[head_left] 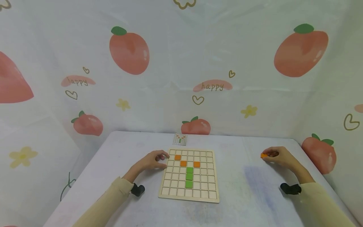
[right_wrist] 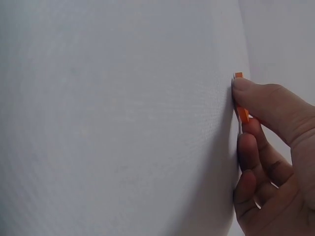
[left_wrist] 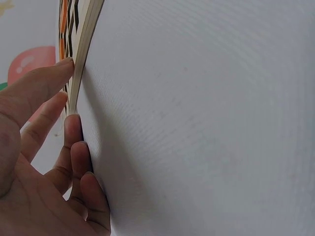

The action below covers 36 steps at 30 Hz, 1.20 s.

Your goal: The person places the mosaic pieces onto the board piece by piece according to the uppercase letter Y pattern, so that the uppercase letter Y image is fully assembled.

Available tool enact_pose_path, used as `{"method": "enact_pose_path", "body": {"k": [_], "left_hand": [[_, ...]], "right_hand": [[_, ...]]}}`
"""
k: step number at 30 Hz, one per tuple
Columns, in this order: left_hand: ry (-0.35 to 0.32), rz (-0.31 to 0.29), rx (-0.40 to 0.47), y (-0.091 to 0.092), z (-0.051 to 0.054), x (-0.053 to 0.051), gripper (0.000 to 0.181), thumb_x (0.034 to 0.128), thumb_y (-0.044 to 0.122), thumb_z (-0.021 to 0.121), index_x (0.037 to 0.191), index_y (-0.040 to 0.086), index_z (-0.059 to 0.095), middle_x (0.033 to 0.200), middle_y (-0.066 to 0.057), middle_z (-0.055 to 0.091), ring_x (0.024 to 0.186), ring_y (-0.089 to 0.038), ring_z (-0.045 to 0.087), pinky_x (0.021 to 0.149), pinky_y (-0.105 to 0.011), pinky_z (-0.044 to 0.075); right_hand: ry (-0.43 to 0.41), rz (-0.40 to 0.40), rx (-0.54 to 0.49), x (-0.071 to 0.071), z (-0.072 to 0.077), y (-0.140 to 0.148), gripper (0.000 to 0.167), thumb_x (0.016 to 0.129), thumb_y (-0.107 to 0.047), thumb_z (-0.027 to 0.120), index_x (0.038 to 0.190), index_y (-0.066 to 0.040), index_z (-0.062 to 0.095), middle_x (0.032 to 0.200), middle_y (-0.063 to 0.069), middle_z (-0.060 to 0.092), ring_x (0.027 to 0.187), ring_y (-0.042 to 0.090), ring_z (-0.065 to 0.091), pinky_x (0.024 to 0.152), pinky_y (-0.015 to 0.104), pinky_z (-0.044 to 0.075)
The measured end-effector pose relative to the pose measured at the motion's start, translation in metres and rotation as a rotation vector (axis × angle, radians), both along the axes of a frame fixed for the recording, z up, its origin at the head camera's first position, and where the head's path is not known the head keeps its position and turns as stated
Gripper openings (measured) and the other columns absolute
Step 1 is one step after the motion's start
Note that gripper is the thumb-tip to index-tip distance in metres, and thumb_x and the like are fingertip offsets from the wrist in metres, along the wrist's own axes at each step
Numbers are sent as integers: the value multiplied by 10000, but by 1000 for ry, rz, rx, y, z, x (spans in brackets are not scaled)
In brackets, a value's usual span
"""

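A pale wooden grid board [head_left: 188,199] lies on the table, with orange square tiles [head_left: 183,163] and a column of green square tiles [head_left: 189,177] in some of its cells. At the board's left edge is my left hand [head_left: 153,160], its thumb and index fingertips touching the rim. The left wrist view shows that hand [left_wrist: 47,142] with its other fingers loosely bent by the tabletop. Far to the right of the board, my right hand [head_left: 279,156] pinches an orange tile [right_wrist: 243,114] between thumb and fingers, close to the table surface.
Behind the board lies a small printed card [head_left: 180,139] showing a grid with coloured squares. A white cloth covers the table [head_left: 235,189]. A fruit-patterned curtain [head_left: 170,94] hangs behind it, and a green cord [head_left: 66,186] shows at the left side.
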<state>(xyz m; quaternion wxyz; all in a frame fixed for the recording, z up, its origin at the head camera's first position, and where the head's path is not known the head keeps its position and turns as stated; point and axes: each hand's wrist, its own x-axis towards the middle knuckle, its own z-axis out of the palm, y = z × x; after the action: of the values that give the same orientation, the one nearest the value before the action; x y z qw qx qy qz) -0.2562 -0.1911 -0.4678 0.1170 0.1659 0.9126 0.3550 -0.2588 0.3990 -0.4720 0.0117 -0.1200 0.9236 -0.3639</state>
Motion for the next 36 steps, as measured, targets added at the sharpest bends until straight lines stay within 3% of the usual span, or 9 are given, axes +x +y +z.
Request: {"method": "enact_pose_path", "body": {"k": [11,20,27,36], "left_hand": [[2,9,2,2,5,4,393,825,122,849,1183,116,689,1006,-15,584,922,-228,512,844,-417,436],[-11,26,-3,2,4,1,391,821,131,857,1176,133,692,1003,-8,584,919,-219,509,840,-408,437],[-7,17,0,3,4,1,389,823,130,856,1176,128,692,1003,-9,586,920,-220,508,842,-404,435],[5,6,-7,1,3,2,386,827,136,854,1177,129,692,1005,-8,588,913,-216,506,834,-398,434]], "right_hand": [[40,51,-61,-2,5,-18,315,870,-124,819,1100,62,711,992,114,708,806,148,607,673,247,507],[8,109,-126,-6,7,-48,277,873,-64,802,1104,56,710,1052,157,697,869,237,630,705,260,524],[-11,188,-206,-4,7,-72,274,868,-55,802,1110,37,712,1025,123,700,863,226,634,703,266,524],[-25,240,-201,0,6,-101,261,858,-72,815,1084,19,722,1003,100,698,856,238,637,716,277,536]]}}
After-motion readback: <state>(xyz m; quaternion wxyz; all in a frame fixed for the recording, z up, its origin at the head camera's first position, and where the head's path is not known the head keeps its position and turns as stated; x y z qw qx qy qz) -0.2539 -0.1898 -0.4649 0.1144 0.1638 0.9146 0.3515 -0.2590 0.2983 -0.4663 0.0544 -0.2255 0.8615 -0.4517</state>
